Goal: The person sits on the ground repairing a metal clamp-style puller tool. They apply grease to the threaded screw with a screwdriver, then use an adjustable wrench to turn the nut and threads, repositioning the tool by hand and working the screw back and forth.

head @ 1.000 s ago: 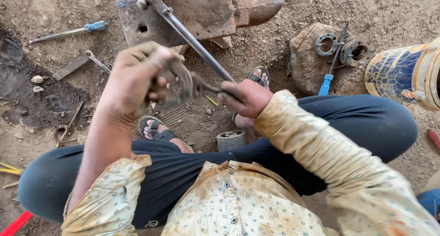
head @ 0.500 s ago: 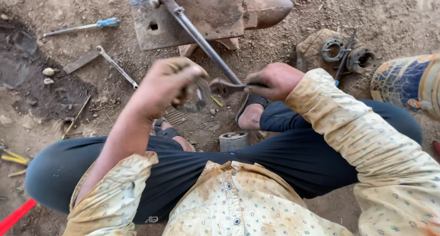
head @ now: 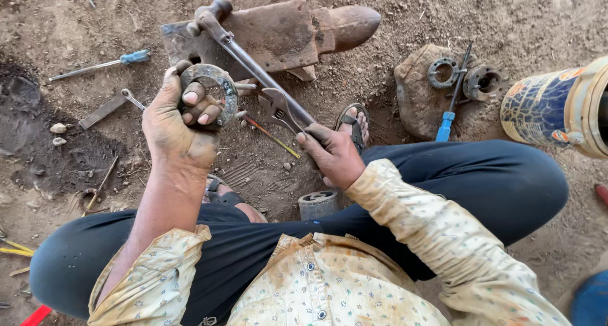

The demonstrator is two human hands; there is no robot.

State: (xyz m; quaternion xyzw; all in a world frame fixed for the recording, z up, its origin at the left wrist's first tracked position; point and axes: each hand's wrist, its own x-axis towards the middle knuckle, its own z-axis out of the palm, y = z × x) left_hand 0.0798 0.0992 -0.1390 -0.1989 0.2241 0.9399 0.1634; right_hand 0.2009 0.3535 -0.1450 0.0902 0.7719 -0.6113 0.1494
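My left hand (head: 177, 126) grips a rusty metal ring part (head: 212, 88), fingers hooked through its hole, with a short bolt sticking out to the right. My right hand (head: 332, 155) holds an adjustable wrench (head: 278, 111) whose jaws point at that bolt. Both hands hover over dirt ground above my crossed legs in dark trousers. A long steel bar with a hammer-like head (head: 237, 47) runs diagonally behind the wrench, resting on a rusty anvil (head: 285, 31).
A blue-handled screwdriver (head: 104, 63) and a flat spanner (head: 111, 107) lie at left. A stone (head: 418, 98) at right carries ring parts (head: 443, 73) and another blue screwdriver (head: 446, 120). A blue patterned drum (head: 557, 107) stands far right. A small metal cylinder (head: 316, 204) sits by my leg.
My left hand has lifted the ring part up and left, turning it face-on. My right hand with the wrench has drawn back toward my leg, away from the ring.
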